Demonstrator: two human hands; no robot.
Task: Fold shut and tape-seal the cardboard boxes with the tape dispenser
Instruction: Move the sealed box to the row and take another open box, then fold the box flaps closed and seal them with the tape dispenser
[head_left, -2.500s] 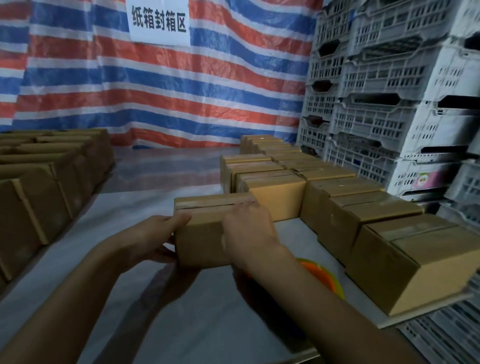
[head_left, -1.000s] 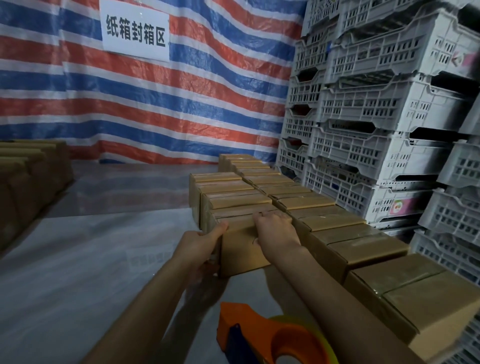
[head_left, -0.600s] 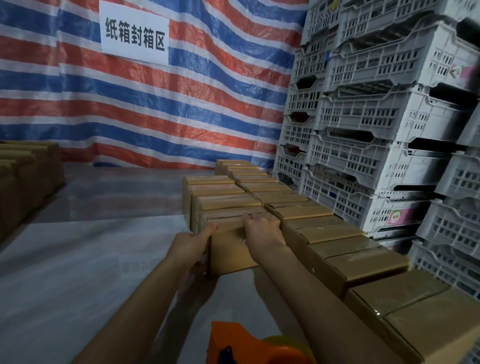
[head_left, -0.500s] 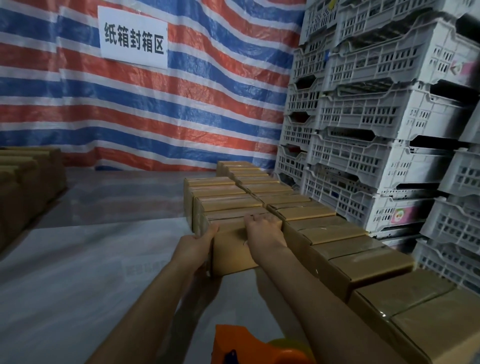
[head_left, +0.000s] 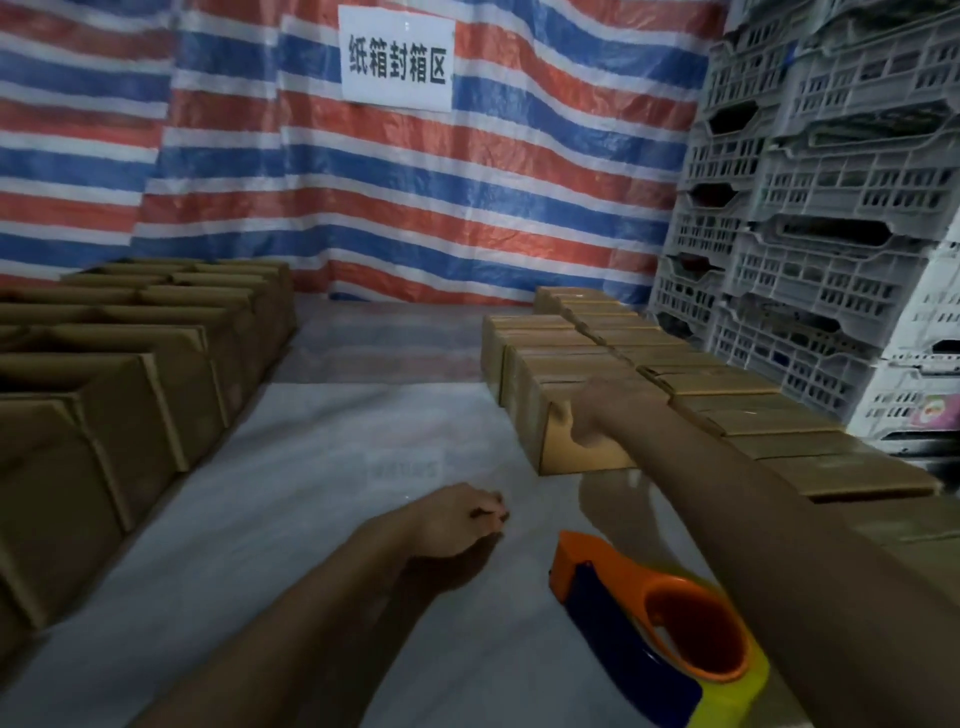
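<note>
My right hand (head_left: 605, 410) lies over the top front edge of the nearest closed box (head_left: 576, 447), fingers spread across its flaps and thumb down on the front face, pressing rather than gripping around it. That box stands at the front end of the inner of two rows of sealed boxes (head_left: 623, 353); its far side touches the next box, and its right side is hidden behind my forearm, so I cannot tell whether it touches the outer row. Its left face and front face are free. My left hand (head_left: 457, 519) hovers low over the table (head_left: 260, 545), fingers curled loosely inward, holding nothing, well apart from the box. The tape dispenser (head_left: 654, 623), orange, dark blue and yellow, lies on the table close to me, just under my right forearm and to the right of my left hand.

Between the sealed rows and the block of open boxes (head_left: 130, 364) on the left runs a broad bare lane of pale plastic sheeting, reaching back to the wall. The open boxes stand with flaps up. A red, white and blue striped tarp (head_left: 467, 182) hangs behind, bearing a white sign (head_left: 397, 65) with dark characters. Grey slotted crates (head_left: 831, 208) are stacked high on the right, just beside the outer row.
</note>
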